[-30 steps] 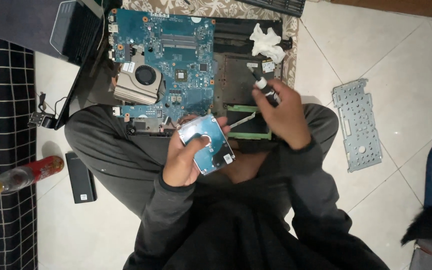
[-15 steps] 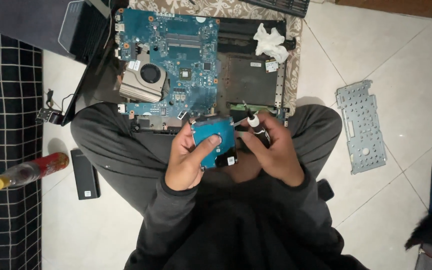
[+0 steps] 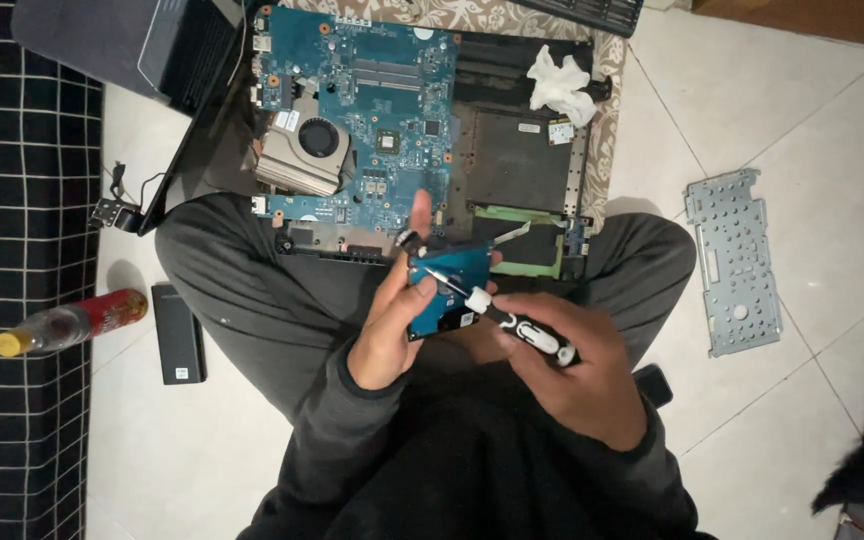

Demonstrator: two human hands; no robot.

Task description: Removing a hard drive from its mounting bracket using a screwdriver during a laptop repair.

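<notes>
**Screwdriver set against a small drive held over the lap**

The person sits cross-legged on a pale tiled floor. The left hand point(image 3: 392, 325) grips a small blue-faced hard drive point(image 3: 447, 290), fingers wrapped around its left edge and the thumb pressed up along it, tilting the board side toward the camera. The right hand point(image 3: 577, 365) is clenched around a black-and-white screwdriver point(image 3: 512, 322) whose thin shaft runs toward ten o'clock and meets the drive near its upper left corner.

The step in hand appears to be working a screw on the drive; whether the tip is seated in a screw head cannot be told. The next move seems to call for a steady left grip and the shaft kept square to the screw.

The drive hangs just above the lap, at six o'clock from the opened laptop base. Its visible face is a blue circuit board with a dark edge.

At twelve o'clock lies the blue motherboard point(image 3: 367, 110) with its fan; a crumpled white tissue point(image 3: 560, 85) rests at one o'clock. A perforated metal plate point(image 3: 732, 265) lies at three o'clock, a bottle point(image 3: 67, 322) and a black battery pack point(image 3: 179, 333) at nine o'clock.
</notes>
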